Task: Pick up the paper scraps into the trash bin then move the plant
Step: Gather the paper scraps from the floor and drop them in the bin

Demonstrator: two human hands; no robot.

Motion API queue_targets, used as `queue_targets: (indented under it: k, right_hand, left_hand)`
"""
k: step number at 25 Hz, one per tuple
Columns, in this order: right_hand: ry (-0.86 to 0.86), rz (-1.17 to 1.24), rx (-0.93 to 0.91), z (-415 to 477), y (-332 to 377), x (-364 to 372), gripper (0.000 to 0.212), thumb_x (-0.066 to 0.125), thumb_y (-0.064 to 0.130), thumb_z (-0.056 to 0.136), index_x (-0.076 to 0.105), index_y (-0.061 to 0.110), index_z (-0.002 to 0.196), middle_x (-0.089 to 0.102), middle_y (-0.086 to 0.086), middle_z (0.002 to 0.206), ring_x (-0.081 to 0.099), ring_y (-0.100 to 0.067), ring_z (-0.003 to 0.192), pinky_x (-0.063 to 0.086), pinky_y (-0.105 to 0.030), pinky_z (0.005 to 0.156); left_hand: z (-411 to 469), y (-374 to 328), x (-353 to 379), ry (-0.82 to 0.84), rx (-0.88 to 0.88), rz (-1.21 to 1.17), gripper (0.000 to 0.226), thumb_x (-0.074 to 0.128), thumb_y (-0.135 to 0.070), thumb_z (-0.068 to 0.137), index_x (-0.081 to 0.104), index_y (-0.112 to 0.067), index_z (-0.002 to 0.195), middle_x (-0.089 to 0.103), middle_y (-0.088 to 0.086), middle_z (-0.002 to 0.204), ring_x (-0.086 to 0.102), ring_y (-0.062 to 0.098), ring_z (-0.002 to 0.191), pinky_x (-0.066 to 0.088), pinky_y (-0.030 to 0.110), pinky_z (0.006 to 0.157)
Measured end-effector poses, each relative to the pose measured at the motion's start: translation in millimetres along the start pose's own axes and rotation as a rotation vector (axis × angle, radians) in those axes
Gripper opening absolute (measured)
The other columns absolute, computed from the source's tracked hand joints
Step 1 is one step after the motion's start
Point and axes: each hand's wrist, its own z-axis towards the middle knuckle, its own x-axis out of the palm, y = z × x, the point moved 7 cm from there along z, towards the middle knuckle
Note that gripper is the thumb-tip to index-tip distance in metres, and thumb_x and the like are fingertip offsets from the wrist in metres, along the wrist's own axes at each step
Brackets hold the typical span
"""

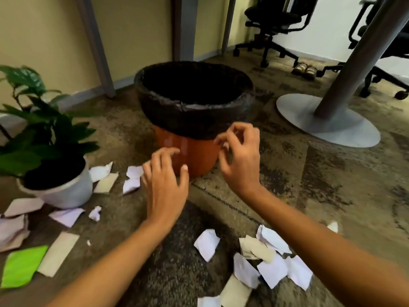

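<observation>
Head view: trash bin (194, 120), orange with a black liner folded over its rim, stands upright on the carpeted floor (298, 185), toward the wall edge. Low in front of its base hovers the left hand (164, 185), grip wide, fingers spread and relaxed, holding nothing. At the bin's right side, just under the liner, the right hand (240, 160) has its fingers curled inward; motion blur, cannot tell whether that grip pinches anything. Left of the bin and apart from it, the plant (42, 129) sits in a white pot (66, 193). Many paper scraps (207, 243) lie on the floor: a few between pot and bin, several around the pot's near side with one green scrap (22, 267), a heap under the right forearm. Beyond: office chairs (272, 25), grey pedestal base (345, 131), sandals (304, 68).
</observation>
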Motion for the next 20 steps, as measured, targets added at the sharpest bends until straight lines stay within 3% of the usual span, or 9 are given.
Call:
queue_targets:
  k: [3, 6, 9, 12, 14, 17, 20]
  right_hand:
    - [0.163, -0.129, 0.052, -61, -45, 2, 0.019, 0.055, 0.012, 0.078, 0.063, 0.01, 0.096, 0.05, -0.014, 0.11, 0.046, -0.028, 0.102, 0.047, -0.038, 0.082]
    - [0.297, -0.294, 0.33, -113, -112, -13, 0.028, 0.06, 0.015, 0.082, 0.063, 0.012, 0.109, 0.046, -0.017, 0.126, 0.042, -0.034, 0.116, 0.044, -0.049, 0.094]
    - [0.471, -0.579, 0.742, -170, -181, -43, 0.043, 0.055, 0.037, 0.089, 0.054, 0.017, 0.127, 0.029, -0.019, 0.147, 0.027, -0.044, 0.132, 0.027, -0.059, 0.108]
    - [0.547, -0.725, 1.063, -218, -215, -79, 0.046, 0.045, 0.056, 0.089, 0.056, 0.029, 0.125, 0.025, -0.013, 0.152, 0.017, -0.043, 0.139, 0.007, -0.071, 0.109]
    - [0.576, -0.723, 1.19, -242, -220, -88, 0.051, 0.038, 0.063, 0.089, 0.054, 0.032, 0.126, 0.027, -0.011, 0.152, 0.016, -0.042, 0.14, 0.003, -0.072, 0.107]
    - [0.622, -0.728, 1.181, -257, -211, -82, 0.06, 0.025, 0.069, 0.088, 0.044, 0.034, 0.133, 0.033, -0.015, 0.148, 0.024, -0.044, 0.136, 0.012, -0.07, 0.105]
    - [0.631, -0.637, 0.96, -252, -184, -63, 0.071, 0.011, 0.074, 0.084, 0.042, 0.034, 0.134, 0.039, -0.014, 0.142, 0.032, -0.042, 0.13, 0.022, -0.065, 0.104]
  left_hand:
    - [-54, 34, 38, 0.25, -0.115, 0.158, 0.043, 0.056, -0.041, 0.086, 0.047, -0.026, 0.125, 0.04, -0.001, 0.14, 0.037, 0.027, 0.125, 0.033, 0.048, 0.1]
    - [-96, 75, 63, 0.492, -0.25, 0.337, 0.072, 0.053, -0.062, 0.081, 0.03, -0.03, 0.141, 0.012, 0.006, 0.155, 0.018, 0.035, 0.138, 0.021, 0.051, 0.109]
    - [-107, 102, 66, 0.549, -0.318, 0.397, 0.086, 0.052, -0.072, 0.074, 0.018, -0.036, 0.145, 0.001, 0.01, 0.157, 0.008, 0.038, 0.141, 0.014, 0.053, 0.113]
    - [-95, 118, 60, 0.529, -0.353, 0.433, 0.096, 0.054, -0.077, 0.068, 0.019, -0.032, 0.145, -0.005, 0.013, 0.158, 0.004, 0.042, 0.142, 0.011, 0.054, 0.114]
    - [-86, 123, 57, 0.512, -0.342, 0.485, 0.103, 0.055, -0.081, 0.062, 0.022, -0.028, 0.143, -0.007, 0.015, 0.158, 0.002, 0.044, 0.143, 0.01, 0.055, 0.114]
    - [-81, 132, 61, 0.577, -0.406, 0.485, 0.11, 0.055, -0.085, 0.057, 0.017, -0.029, 0.144, -0.008, 0.015, 0.158, 0.0, 0.043, 0.144, 0.006, 0.055, 0.115]
    - [-84, 133, 76, 0.705, -0.474, 0.381, 0.11, 0.055, -0.083, 0.06, 0.008, -0.032, 0.146, -0.003, 0.013, 0.159, 0.001, 0.041, 0.144, 0.005, 0.058, 0.114]
